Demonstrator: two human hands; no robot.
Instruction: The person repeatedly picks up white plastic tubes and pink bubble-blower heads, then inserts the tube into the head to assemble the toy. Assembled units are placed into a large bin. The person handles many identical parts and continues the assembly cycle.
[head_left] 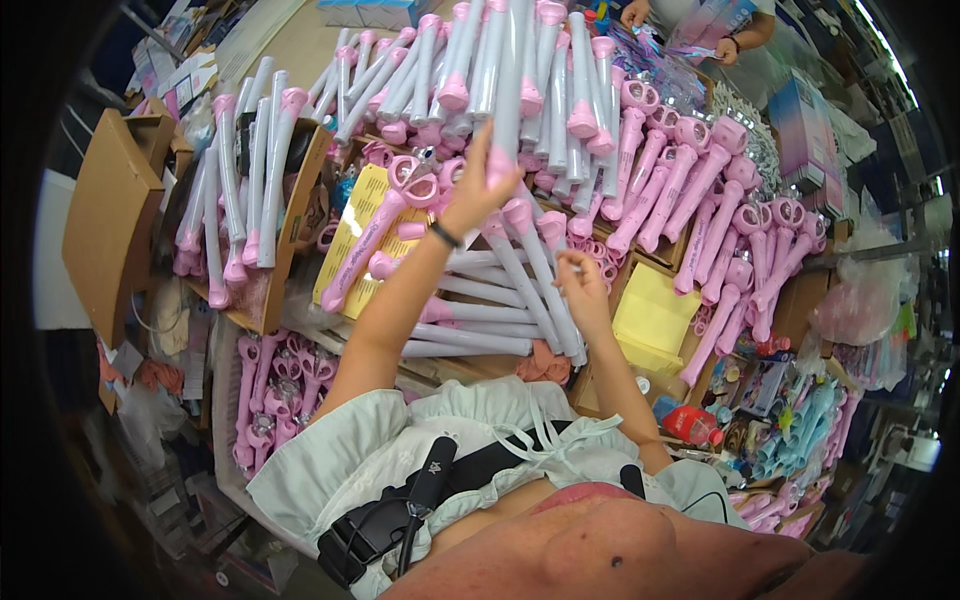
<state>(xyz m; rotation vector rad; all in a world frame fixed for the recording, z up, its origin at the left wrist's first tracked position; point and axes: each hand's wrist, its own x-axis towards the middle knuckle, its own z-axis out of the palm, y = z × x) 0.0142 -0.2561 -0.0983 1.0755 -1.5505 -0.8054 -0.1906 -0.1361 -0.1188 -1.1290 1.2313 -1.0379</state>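
Observation:
My left hand (480,190), with a dark band at the wrist, is closed round the pink end of a pale translucent tube (509,90). That tube stands up over a big heap of similar pink-ended tubes (455,95). Lower and to the right, my right hand (584,285) has its fingers curled in beside tubes lying across the work spot (525,285); anything small between its fingertips is too small to make out. Left of these, a pink wand handle with a round ringed head (370,245) lies over a yellow printed sheet (357,215).
Pink wand handles (690,170) pile up at the right, by yellow paper (652,310). More tubes fill a cardboard box (300,215) at the left. A red-labelled bottle (692,425) lies at lower right. A co-worker's hand (727,50) shows at the far right.

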